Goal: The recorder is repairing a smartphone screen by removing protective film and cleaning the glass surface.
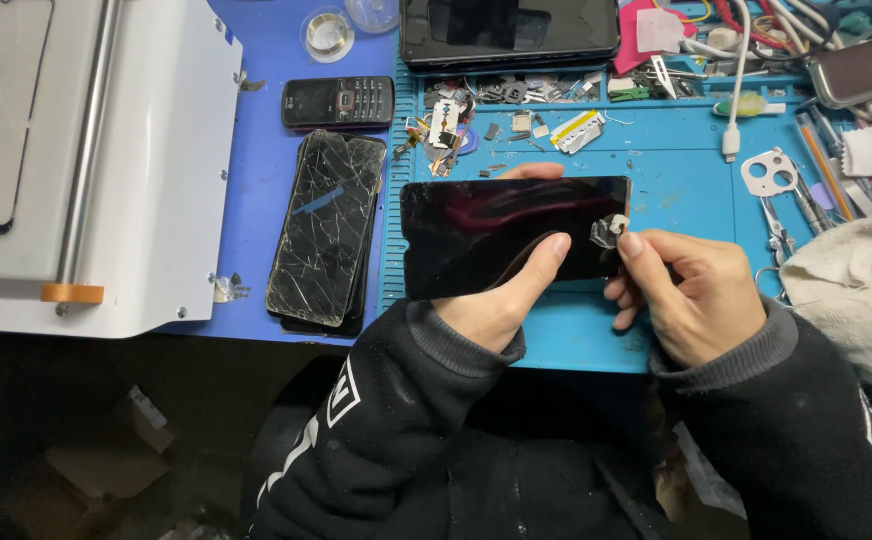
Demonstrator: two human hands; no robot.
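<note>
Your left hand (501,295) grips a black smartphone (511,235) from below, thumb laid across its dark glass and a fingertip showing over the top edge, holding it level above the blue mat (676,180) near the surface's front edge. Your right hand (691,290) is pinched shut on a small crumpled tab of clear film (611,230) at the phone's right end, thumb and forefinger together (the other fingers curl under). To the left, a stack of cracked phones (326,230) lies on the blue surface beside a white machine (106,170). A pale cloth (856,300) rests at the right edge.
</note>
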